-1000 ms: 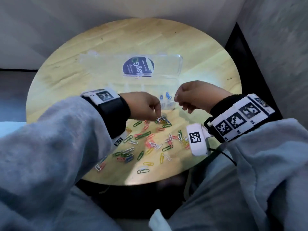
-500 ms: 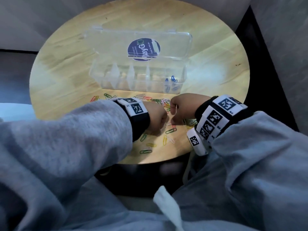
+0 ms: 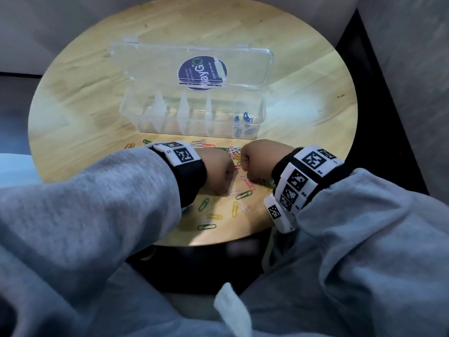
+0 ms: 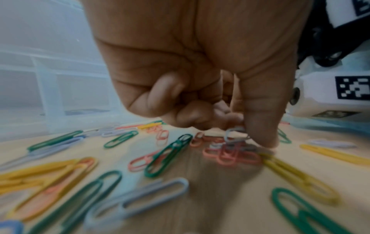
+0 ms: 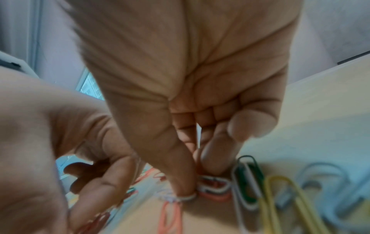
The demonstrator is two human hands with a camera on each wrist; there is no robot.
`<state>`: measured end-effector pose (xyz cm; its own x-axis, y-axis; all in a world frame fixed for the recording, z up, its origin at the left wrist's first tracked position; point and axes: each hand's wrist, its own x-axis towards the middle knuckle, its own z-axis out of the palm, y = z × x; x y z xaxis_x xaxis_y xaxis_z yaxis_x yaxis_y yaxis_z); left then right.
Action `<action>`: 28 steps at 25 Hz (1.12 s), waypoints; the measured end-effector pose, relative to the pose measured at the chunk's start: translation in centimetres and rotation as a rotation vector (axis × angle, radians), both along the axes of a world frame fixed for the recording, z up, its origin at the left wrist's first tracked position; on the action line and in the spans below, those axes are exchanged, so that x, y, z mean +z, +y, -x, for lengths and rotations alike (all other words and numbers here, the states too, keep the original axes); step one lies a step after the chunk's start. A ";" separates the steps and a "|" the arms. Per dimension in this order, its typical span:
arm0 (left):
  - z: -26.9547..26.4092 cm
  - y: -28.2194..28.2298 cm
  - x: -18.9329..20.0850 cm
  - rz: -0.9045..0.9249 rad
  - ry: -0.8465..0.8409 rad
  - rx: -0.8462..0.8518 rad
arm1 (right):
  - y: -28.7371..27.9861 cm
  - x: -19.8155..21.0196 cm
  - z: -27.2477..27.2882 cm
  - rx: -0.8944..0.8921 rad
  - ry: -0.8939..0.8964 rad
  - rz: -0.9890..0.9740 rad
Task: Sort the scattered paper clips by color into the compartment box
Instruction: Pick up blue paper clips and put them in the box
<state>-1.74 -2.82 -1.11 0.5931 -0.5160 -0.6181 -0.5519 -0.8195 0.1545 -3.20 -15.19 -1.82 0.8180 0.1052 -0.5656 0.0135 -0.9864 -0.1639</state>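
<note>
Pinching clips, left hand (image 3: 220,172) and right hand (image 3: 261,160) meet over scattered coloured paper clips (image 3: 243,195); one clear five-compartment plastic box (image 3: 192,113) lies beyond.

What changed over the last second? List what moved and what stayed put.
Both hands came down from near the box's front edge, toward the person. The left hand and right hand now pick, fingers curled, at the scattered paper clips on the table. The compartment box stays open, blue clips in its rightmost compartment.
</note>
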 end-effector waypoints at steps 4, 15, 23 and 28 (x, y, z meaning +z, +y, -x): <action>-0.8 0.5 0.9 0.200 0.157 0.219 | 0.0 0.1 0.1 -0.022 -0.003 -0.008; -1.4 0.7 1.9 0.589 0.531 0.726 | -2.6 3.1 -0.5 -0.326 0.001 -0.322; -0.7 0.4 1.0 0.131 0.081 0.200 | -3.8 3.0 -0.9 -0.517 0.097 -0.624; -0.6 -0.1 1.1 0.134 0.000 0.242 | -3.9 3.4 -0.5 -0.739 0.156 -0.780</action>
<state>-1.09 -2.89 -0.03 0.7091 -0.4363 -0.5540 -0.3422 -0.8998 0.2705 -2.68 -19.06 1.53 0.7516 -0.0081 -0.6596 -0.6163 -0.3651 -0.6978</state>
